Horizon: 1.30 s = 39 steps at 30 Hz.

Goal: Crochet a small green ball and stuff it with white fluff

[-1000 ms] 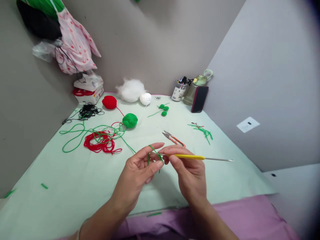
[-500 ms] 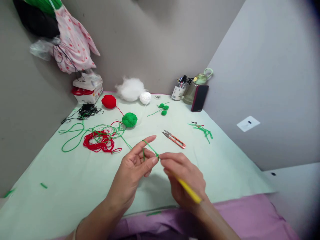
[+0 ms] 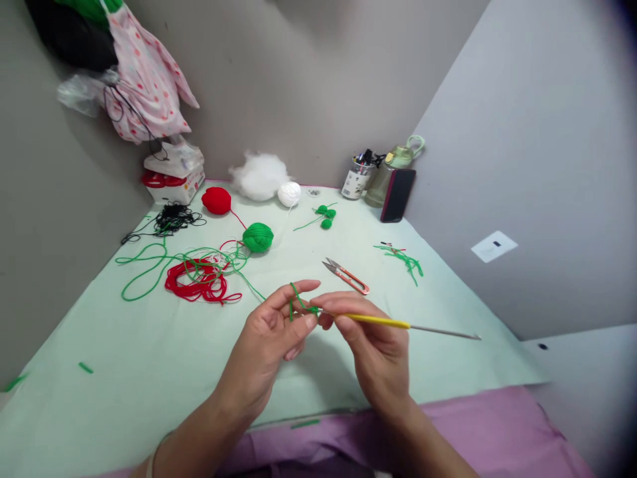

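My left hand (image 3: pixel 271 338) pinches a small loop of green yarn (image 3: pixel 313 309) between thumb and fingers, with a strand running up over its raised index finger. In my right hand (image 3: pixel 375 352) is a crochet hook (image 3: pixel 378 320) with a yellow grip, held between thumb and fingers. One slim metal end of the hook meets the yarn at my left fingertips; the other sticks out to the right. Behind the left hand, the strand leads back toward loose green yarn and a green yarn ball (image 3: pixel 258 238).
Orange thread snips (image 3: pixel 346 276) lie just beyond my hands. Red yarn (image 3: pixel 196 282), black yarn (image 3: pixel 174 219), a red ball (image 3: pixel 216 200) and white stuffing (image 3: pixel 261 176) spread leftward. Small green pieces (image 3: pixel 326 216), yarn scraps (image 3: pixel 408 260) and a phone (image 3: pixel 398 196) stand or lie farther right.
My right hand has turned, swinging the crochet hook from pointing down toward me to nearly level. The left index finger has dipped slightly and the yarn over it has slackened.
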{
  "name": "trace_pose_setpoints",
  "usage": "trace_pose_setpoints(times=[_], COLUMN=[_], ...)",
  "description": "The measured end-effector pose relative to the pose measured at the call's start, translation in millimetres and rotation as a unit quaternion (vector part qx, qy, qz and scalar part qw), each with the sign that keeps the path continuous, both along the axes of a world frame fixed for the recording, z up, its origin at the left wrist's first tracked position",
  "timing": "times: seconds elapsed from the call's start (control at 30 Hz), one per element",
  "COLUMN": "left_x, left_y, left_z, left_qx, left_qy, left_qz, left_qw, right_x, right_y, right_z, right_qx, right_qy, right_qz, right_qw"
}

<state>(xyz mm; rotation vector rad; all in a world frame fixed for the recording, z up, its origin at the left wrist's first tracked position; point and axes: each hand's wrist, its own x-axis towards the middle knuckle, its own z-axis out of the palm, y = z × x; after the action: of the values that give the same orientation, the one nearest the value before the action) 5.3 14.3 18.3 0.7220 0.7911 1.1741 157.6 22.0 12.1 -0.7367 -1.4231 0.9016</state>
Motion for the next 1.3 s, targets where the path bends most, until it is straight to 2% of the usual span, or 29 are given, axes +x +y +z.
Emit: trace_pose_setpoints(times=[0.27,0.4,0.47,0.57,0.7,0.8,0.87,0.93,1.0,1.1,1.2,1.3], left_x=[-4.2,-3.2,-2.1,-1.3,0.0,2.8,3.5,2.1,-0.3,-1.6,0.9,1.8], left_y=[0.9,0.6,-0.2,-1.5,-2.2,-1.6,0.0,2.4,4.5,4.0,0.5,-0.9], left_z=[1.0,1.1,-0.6,-3.3,-5.2,-6.0,-6.3,-6.2,-5.2,-2.2,0.3,0.3], left_qx=[-0.002,0.000,0.006,0.014,0.002,-0.017,-0.049,-0.080,-0.088,-0.066,-0.044,-0.035], left_qy=[0.016,0.010,0.009,0.014,0.025,-0.019,-0.070,-0.113,-0.135,-0.127,-0.098,-0.070], left_qz=[0.019,0.022,0.009,-0.007,0.021,0.027,0.001,-0.028,-0.026,-0.014,-0.025,-0.027], left_qw=[1.000,1.000,1.000,1.000,0.999,0.999,0.996,0.990,0.987,0.990,0.994,0.997], right_x=[6.6,8.5,6.3,2.4,1.6,2.9,3.8,5.2,6.9,7.7,5.6,4.7], right_y=[-5.5,-2.4,-0.6,-0.3,-4.4,-7.4,-7.5,-6.0,-3.5,0.6,3.2,4.7], right_z=[-2.3,-4.7,-4.4,-2.7,-5.2,-11.7,-14.5,-14.0,-10.9,-6.2,-5.2,-6.8], right_qx=[-0.008,-0.057,-0.053,-0.003,0.051,0.141,0.181,0.149,0.063,-0.024,-0.030,-0.035], right_qy=[-0.002,0.064,0.057,0.008,-0.070,-0.172,-0.199,-0.160,-0.066,0.047,0.030,0.017], right_qz=[-0.051,-0.010,0.014,-0.003,-0.050,-0.087,-0.103,-0.110,-0.109,-0.056,-0.002,0.006], right_qw=[0.999,0.996,0.997,1.000,0.995,0.971,0.957,0.970,0.990,0.997,0.999,0.999])
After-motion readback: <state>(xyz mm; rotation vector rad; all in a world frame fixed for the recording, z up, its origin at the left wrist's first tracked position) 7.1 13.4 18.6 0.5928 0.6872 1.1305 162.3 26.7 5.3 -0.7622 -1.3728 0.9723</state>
